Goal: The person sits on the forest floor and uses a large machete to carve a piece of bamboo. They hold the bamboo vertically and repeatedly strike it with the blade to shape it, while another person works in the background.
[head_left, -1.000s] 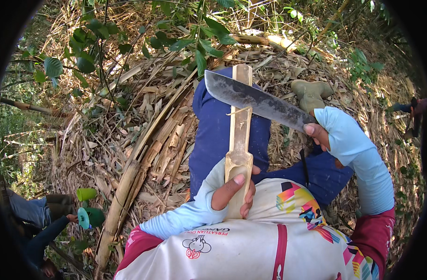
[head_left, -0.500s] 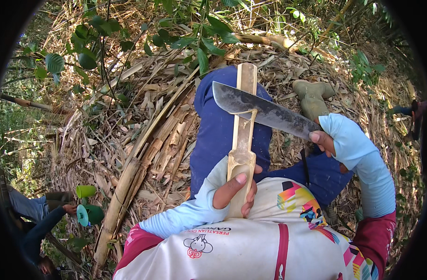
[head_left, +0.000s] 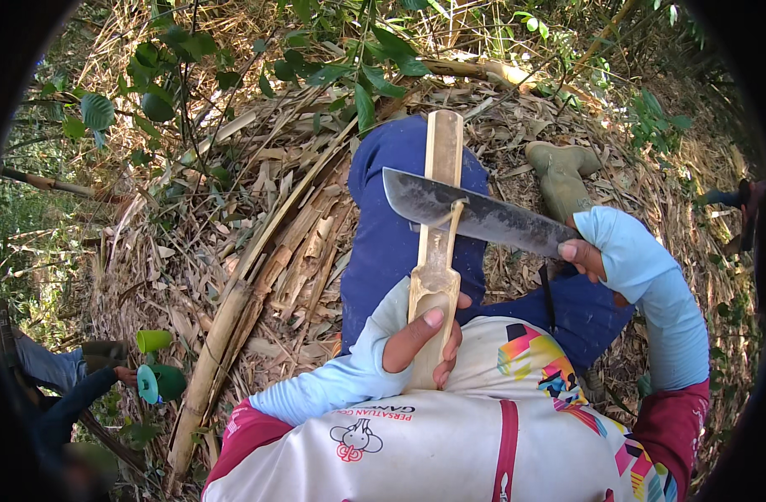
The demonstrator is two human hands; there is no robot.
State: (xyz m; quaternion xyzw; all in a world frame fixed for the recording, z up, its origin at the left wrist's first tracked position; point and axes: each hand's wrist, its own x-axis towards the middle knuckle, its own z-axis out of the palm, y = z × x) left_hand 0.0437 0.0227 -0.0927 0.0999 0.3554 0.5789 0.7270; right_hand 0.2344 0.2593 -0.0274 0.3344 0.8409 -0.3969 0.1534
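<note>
My left hand [head_left: 415, 345] is wrapped round the wide, scooped end of a carved piece of bamboo [head_left: 437, 258], its thumb on the hollow. The narrow part of the bamboo points away from me, over my knee in blue trousers [head_left: 370, 251]. With my right hand [head_left: 585, 256] I grip a machete [head_left: 508, 221] at the near end of its dark blade; the handle is hidden in my fist. The blade lies across the narrow bamboo, tip to the left. A thin pale shaving [head_left: 456, 219] curls up at the blade.
Dry leaves and a long split bamboo stem [head_left: 224, 339] lie on my left. Leafy twigs [head_left: 366, 79] hang ahead. My boot [head_left: 563, 180] rests on the litter at the right. At far left another person's hand [head_left: 125, 376] is at a green jug [head_left: 167, 383], by a lime-green cup [head_left: 154, 341].
The machete blade has slid a little way along the bamboo toward me, my right hand moving slightly with it. My left hand keeps its hold. The other person at far left has shifted.
</note>
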